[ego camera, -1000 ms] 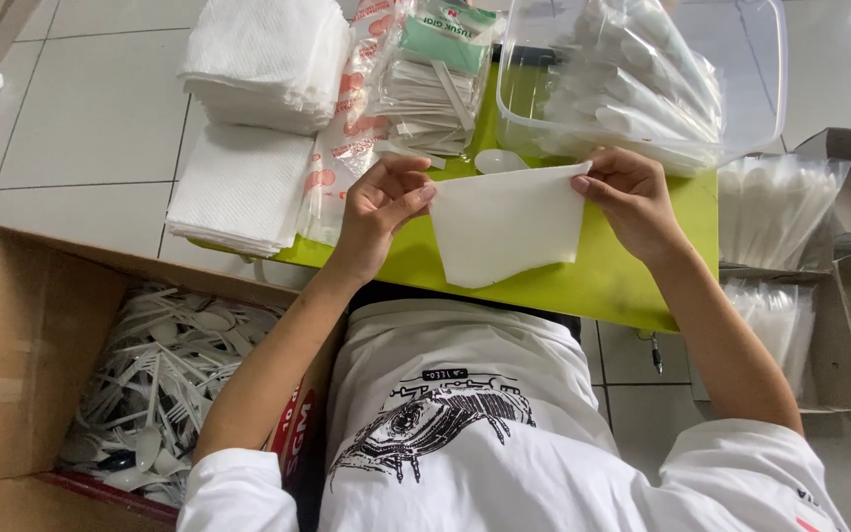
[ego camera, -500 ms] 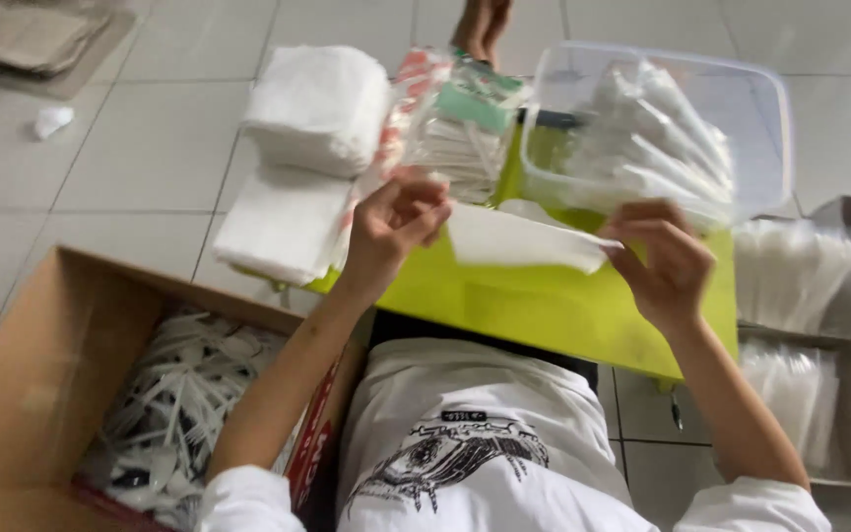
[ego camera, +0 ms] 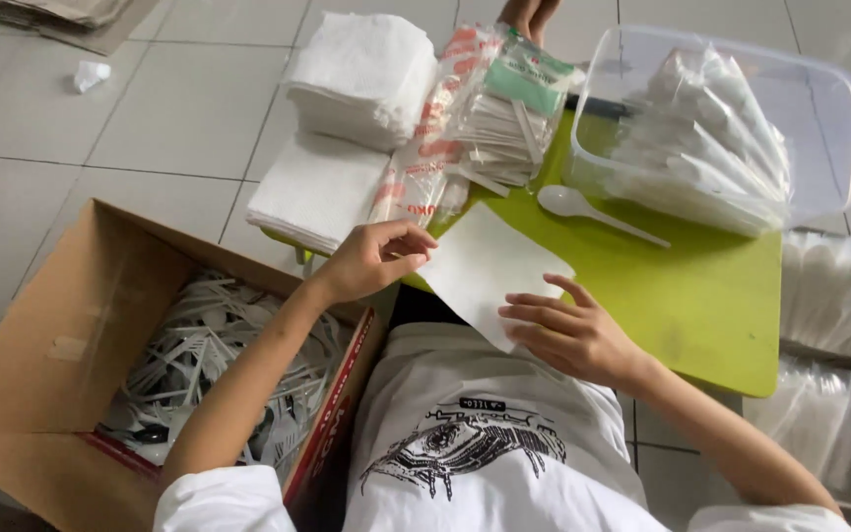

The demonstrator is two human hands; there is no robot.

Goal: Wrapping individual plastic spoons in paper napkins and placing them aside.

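Left to right: cardboard box (ego camera: pixel 61 365) of white plastic cutlery on the floor; left hand (ego camera: pixel 371 258), its grip pinched on the corner of a white paper napkin (ego camera: pixel 490 266) lying at the near edge of the green worktop (ego camera: pixel 701 296); right hand (ego camera: pixel 568 330), fingers spread flat on the napkin. Folding well likely requires flat pressure while the pinched corner is drawn over squarely. A white plastic spoon (ego camera: pixel 583 209) lies beyond.
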